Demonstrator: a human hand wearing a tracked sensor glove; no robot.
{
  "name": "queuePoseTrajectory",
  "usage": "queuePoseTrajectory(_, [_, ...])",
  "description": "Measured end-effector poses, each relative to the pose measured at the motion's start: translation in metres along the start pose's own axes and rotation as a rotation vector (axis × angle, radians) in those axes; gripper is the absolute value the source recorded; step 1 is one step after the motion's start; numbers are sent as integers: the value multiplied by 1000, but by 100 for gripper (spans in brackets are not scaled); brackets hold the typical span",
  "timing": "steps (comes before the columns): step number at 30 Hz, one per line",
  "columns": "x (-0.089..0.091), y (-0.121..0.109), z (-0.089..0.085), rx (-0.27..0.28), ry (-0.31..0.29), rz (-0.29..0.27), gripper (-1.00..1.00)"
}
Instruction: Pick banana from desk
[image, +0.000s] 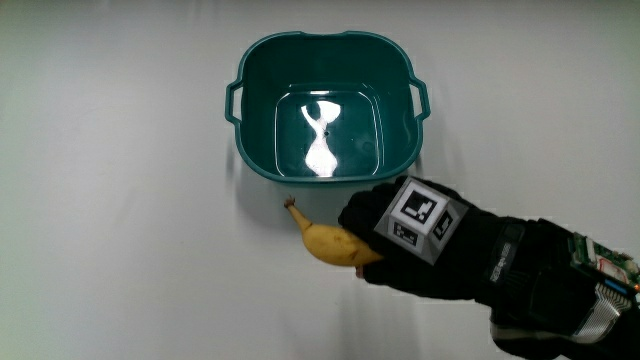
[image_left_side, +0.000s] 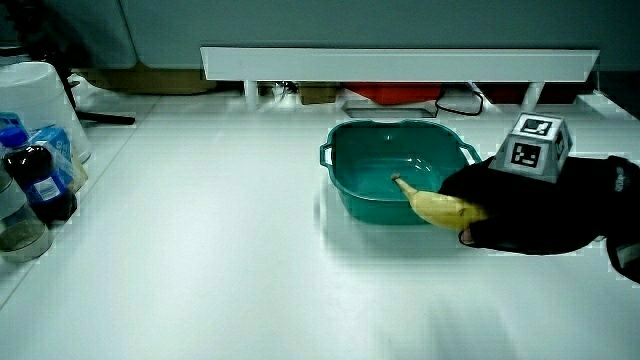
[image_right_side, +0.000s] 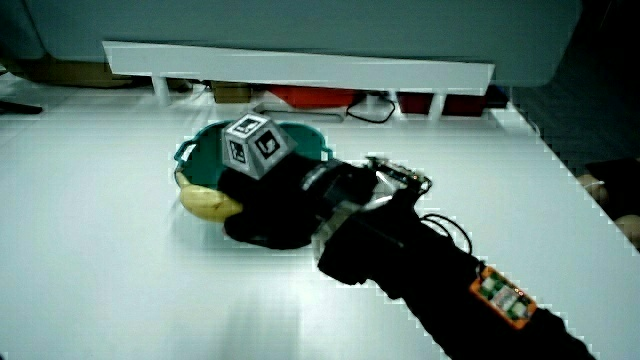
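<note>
A yellow banana (image: 325, 243) shows just beside the teal basin (image: 258, 110), on the side nearer the person. The gloved hand (image: 420, 240) is closed around the banana's thick end, so only the stem half pokes out. In both side views the banana (image_left_side: 440, 207) (image_right_side: 205, 200) appears level with the basin wall (image_left_side: 345, 180), held off the table by the hand (image_left_side: 530, 215) (image_right_side: 275, 205). The patterned cube (image_left_side: 532, 146) sits on the back of the hand. The basin holds nothing but a glare on its floor.
In a side view, a dark bottle (image_left_side: 40, 185), other small containers and a white tub (image_left_side: 35, 100) stand together at the table's edge. A low white partition (image_left_side: 400, 62) runs along the table, with cables and a red object under it.
</note>
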Motion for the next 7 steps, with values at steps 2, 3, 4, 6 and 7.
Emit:
queuePoseTrajectory(2, [4,0,7,13,-5,-10,100])
queuePoseTrajectory(3, [6,0,10,15,-9,-15,100])
queuePoseTrajectory(4, [7,0,15,25,-16,-19,100])
queuePoseTrajectory(6, [12,2,18,32,-16,-27,100])
queuePoseTrajectory(7, [14,3,20,35,-16,-32,100])
